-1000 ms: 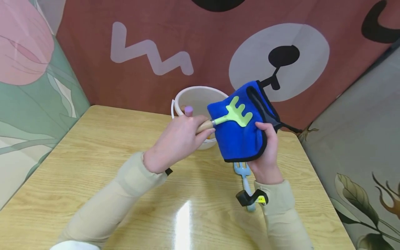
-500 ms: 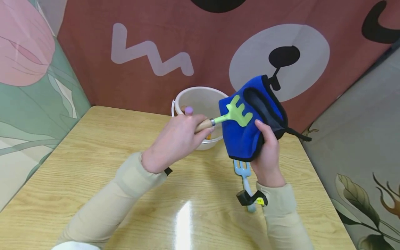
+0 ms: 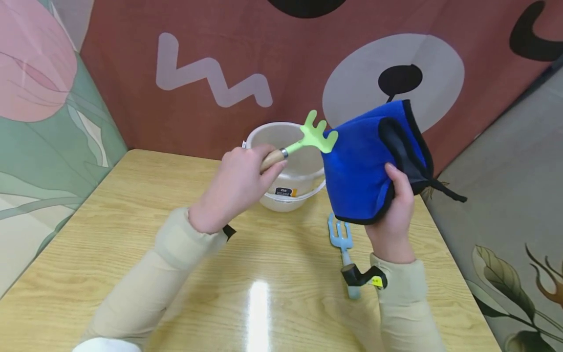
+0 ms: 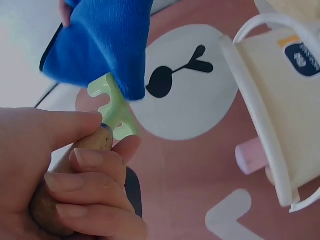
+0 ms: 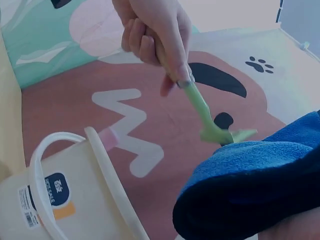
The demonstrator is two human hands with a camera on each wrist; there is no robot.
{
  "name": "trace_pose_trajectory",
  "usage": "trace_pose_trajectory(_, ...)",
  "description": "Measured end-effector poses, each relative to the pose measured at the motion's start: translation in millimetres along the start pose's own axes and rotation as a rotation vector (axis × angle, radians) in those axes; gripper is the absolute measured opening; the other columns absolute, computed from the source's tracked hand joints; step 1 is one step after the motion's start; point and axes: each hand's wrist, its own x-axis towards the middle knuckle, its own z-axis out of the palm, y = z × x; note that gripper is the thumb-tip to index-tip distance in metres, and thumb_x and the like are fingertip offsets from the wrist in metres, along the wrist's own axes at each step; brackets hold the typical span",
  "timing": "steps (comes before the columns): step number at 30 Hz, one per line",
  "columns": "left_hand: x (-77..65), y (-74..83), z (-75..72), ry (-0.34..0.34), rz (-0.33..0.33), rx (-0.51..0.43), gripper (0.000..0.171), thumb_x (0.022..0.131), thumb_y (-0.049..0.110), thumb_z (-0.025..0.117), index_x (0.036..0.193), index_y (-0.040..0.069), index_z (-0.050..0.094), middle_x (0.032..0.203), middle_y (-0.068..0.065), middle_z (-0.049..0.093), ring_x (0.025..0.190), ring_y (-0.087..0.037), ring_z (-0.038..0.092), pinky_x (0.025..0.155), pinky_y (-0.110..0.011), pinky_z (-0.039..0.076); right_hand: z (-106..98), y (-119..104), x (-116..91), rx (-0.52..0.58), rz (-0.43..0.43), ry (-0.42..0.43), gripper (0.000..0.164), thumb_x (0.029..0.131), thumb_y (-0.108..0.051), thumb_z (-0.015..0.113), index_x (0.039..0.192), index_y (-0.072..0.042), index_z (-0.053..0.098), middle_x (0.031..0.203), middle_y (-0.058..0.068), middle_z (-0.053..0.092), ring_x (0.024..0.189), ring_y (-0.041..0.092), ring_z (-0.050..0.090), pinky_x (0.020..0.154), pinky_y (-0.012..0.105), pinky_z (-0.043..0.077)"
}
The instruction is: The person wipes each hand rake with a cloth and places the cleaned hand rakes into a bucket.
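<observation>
My left hand (image 3: 237, 181) grips the wooden handle of a small hand rake with a light green head (image 3: 317, 137). The fingers curl round that handle in the left wrist view. My right hand (image 3: 396, 220) holds a blue fleecy cloth item (image 3: 356, 166) with black edging and a black strap, thumb on its near face. The rake's tines lie close to the item's upper left edge; whether they touch, I cannot tell. A light blue hand fork (image 3: 340, 240) lies on the table below the cloth, its handle partly behind the right wrist camera.
A white bucket (image 3: 282, 204) with a handle and dark label stands at the table's back edge, behind the rake. A pink-purple handle end (image 4: 251, 156) sticks out of it. The wooden table (image 3: 211, 293) meets a printed brown backdrop (image 3: 220, 29).
The cloth item has moved right in my right hand, away from the rake. My left hand has shifted up and left with the rake, whose head earlier overlapped the cloth's middle.
</observation>
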Motion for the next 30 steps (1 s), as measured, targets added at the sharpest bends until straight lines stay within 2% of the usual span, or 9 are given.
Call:
trace_pose_trajectory(5, 6.4, -4.5, -9.4, 0.046, -0.022, -0.014, 0.024, 0.096, 0.023, 0.065, 0.08, 0.006, 0.059, 0.058, -0.001, 0.039, 0.052, -0.021, 0.042, 0.051, -0.036, 0.036, -3.7, -3.4, 2.1, -0.002, 0.0, 0.02, 0.058, 0.101, -0.036, 0.052, 0.153, -0.024, 0.03, 0.154, 0.002, 0.038, 0.137, 0.025, 0.038, 0.103, 0.036, 0.046)
trace_pose_trajectory(7, 9.1, -6.5, -11.6, 0.046, -0.043, -0.021, 0.022, 0.096, 0.022, 0.064, 0.082, 0.006, 0.059, 0.058, -0.001, 0.04, 0.052, -0.021, 0.041, 0.051, -0.035, 0.036, -4.8, -4.3, 2.4, -0.008, 0.016, 0.027, 0.058, 0.101, -0.037, 0.052, 0.153, -0.024, 0.03, 0.155, 0.002, 0.037, 0.137, 0.025, 0.037, 0.102, 0.036, 0.046)
trace_pose_trajectory(10, 12.3, -8.3, -15.1, 0.024, -0.093, -0.028, 0.014, 0.092, 0.017, 0.06, 0.096, 0.004, 0.062, 0.058, -0.002, 0.044, 0.051, -0.022, 0.043, 0.051, -0.036, 0.038, -6.2, -4.9, 3.8, -0.014, 0.026, 0.032, 0.059, 0.101, -0.037, 0.053, 0.154, -0.024, 0.03, 0.155, 0.002, 0.037, 0.137, 0.025, 0.038, 0.102, 0.036, 0.046)
trace_pose_trajectory(13, 15.5, -8.5, -18.5, -0.018, -0.143, -0.041, 0.027, 0.088, 0.013, 0.056, 0.113, 0.003, 0.055, 0.059, -0.005, 0.047, 0.051, -0.024, 0.045, 0.052, -0.037, 0.04, -7.6, -5.9, 5.6, -0.024, 0.027, 0.038, 0.059, 0.101, -0.038, 0.053, 0.154, -0.024, 0.031, 0.156, 0.002, 0.037, 0.138, 0.025, 0.037, 0.103, 0.037, 0.045)
trace_pose_trajectory(15, 18.3, -8.2, -20.2, -0.043, -0.159, -0.049, 0.032, 0.086, 0.01, 0.053, 0.117, 0.004, 0.049, 0.06, -0.006, 0.048, 0.052, -0.025, 0.046, 0.053, -0.037, 0.04, -8.9, -6.8, 6.5, -0.028, 0.028, 0.043, 0.059, 0.101, -0.038, 0.053, 0.154, -0.025, 0.03, 0.156, 0.001, 0.037, 0.138, 0.025, 0.037, 0.103, 0.037, 0.045)
trace_pose_trajectory(18, 24.0, -7.5, -22.0, -0.067, -0.158, -0.063, 0.03, 0.086, 0.009, 0.051, 0.115, 0.006, 0.046, 0.064, -0.003, 0.06, 0.056, -0.024, 0.053, 0.055, -0.037, 0.043, -10.8, -7.7, 7.7, -0.013, 0.026, 0.045, 0.059, 0.101, -0.037, 0.054, 0.154, -0.025, 0.031, 0.155, 0.001, 0.037, 0.138, 0.024, 0.037, 0.103, 0.037, 0.044)
trace_pose_trajectory(22, 32.8, -7.0, -23.9, -0.091, -0.132, -0.075, 0.02, 0.088, 0.007, 0.048, 0.108, 0.006, 0.046, 0.071, 0.001, 0.07, 0.07, -0.019, 0.064, 0.062, -0.037, 0.046, -12.6, -8.1, 8.4, 0.007, 0.019, 0.041, 0.059, 0.101, -0.035, 0.054, 0.154, -0.024, 0.031, 0.155, 0.001, 0.037, 0.138, 0.024, 0.037, 0.104, 0.036, 0.043)
trace_pose_trajectory(26, 40.6, -6.0, -25.5, -0.108, -0.096, -0.077, 0.011, 0.092, 0.004, 0.044, 0.103, 0.004, 0.043, 0.079, -0.004, 0.066, 0.081, -0.019, 0.067, 0.07, -0.038, 0.048, -13.6, -8.9, 7.3, -0.019, 0.038, 0.055, 0.059, 0.101, -0.038, 0.054, 0.154, -0.027, 0.029, 0.157, 0.0, 0.036, 0.14, 0.024, 0.035, 0.105, 0.038, 0.042)
trace_pose_trajectory(30, 47.5, -4.3, -26.4, -0.083, -0.033, -0.02, 0.011, 0.099, 0.007, 0.041, 0.107, 0.0, 0.043, 0.095, -0.013, 0.055, 0.089, -0.027, 0.062, 0.076, -0.041, 0.049, -14.7, -9.4, 6.3, -0.045, 0.063, 0.07, 0.06, 0.101, -0.04, 0.053, 0.154, -0.03, 0.028, 0.158, -0.001, 0.034, 0.142, 0.025, 0.033, 0.106, 0.041, 0.04)
